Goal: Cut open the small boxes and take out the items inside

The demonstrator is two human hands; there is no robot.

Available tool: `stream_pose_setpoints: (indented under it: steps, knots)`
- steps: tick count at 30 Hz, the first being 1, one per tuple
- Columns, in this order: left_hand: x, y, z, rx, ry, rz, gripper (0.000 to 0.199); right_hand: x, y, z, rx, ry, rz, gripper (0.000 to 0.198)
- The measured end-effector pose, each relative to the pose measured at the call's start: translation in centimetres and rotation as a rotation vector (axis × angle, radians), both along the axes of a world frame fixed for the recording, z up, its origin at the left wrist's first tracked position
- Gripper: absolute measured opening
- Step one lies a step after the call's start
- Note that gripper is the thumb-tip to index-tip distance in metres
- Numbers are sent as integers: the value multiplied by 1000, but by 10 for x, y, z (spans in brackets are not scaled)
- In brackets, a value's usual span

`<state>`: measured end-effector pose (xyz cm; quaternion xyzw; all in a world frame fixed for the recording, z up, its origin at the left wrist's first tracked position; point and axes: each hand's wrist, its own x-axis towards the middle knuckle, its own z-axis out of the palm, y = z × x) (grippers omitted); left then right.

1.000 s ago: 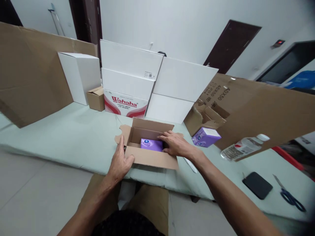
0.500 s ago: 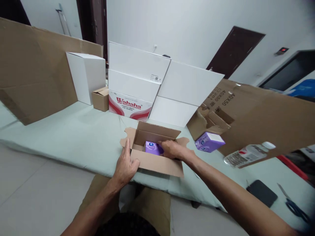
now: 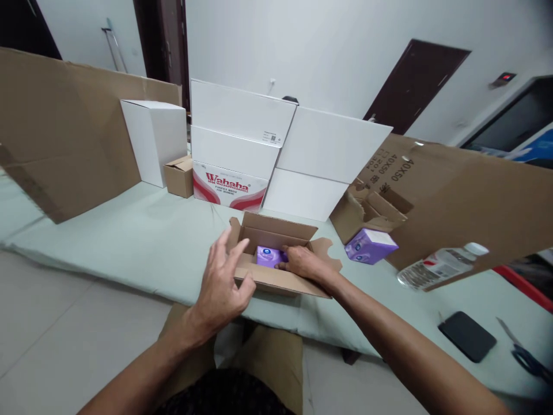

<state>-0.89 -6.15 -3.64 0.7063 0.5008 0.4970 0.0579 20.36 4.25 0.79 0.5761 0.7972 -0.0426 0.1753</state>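
Observation:
An open brown cardboard box [image 3: 280, 279] stands near the table's front edge with its flaps folded outward. Inside lies a purple tissue pack [image 3: 266, 256] with a round blue logo, its right end covered by my fingers. My right hand [image 3: 302, 264] reaches in over the box's right side, thumb and fingers closed on that end of the pack. Spread fingers show on my left hand [image 3: 227, 282], which is held at the box's front left corner with nothing in it. Whether it touches the cardboard there I cannot tell.
To the right are another purple tissue pack [image 3: 370, 246], an open carton [image 3: 367, 210], a lying water bottle [image 3: 440, 266], a black flat object [image 3: 467, 336] and scissors [image 3: 521, 351]. Behind stand a white Wahaha carton [image 3: 228, 187], a small brown box [image 3: 179, 177] and cardboard panels [image 3: 78, 138].
My left hand has come off the left flap, its fingers now spread and raised. That flap stands more upright, and the front flap has lifted. The right hand stays at the pack.

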Motion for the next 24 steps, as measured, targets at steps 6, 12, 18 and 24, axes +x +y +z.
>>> stream_pose_setpoints:
  steps: [6, 12, 18, 24]
  knots:
    - [23, 41, 50, -465, 505, -213, 43, -9, -6, 4, 60, -24, 16, 44]
    - [37, 82, 46, -752, 680, -189, 29, -6, -1, 0, 34, 19, -10, 52]
    - [48, 95, 42, -917, 660, -179, 40, 5, -2, -10, 12, 131, -56, 59]
    - [46, 96, 42, -956, 539, -159, 40, 8, -7, -12, 27, 231, -118, 53]
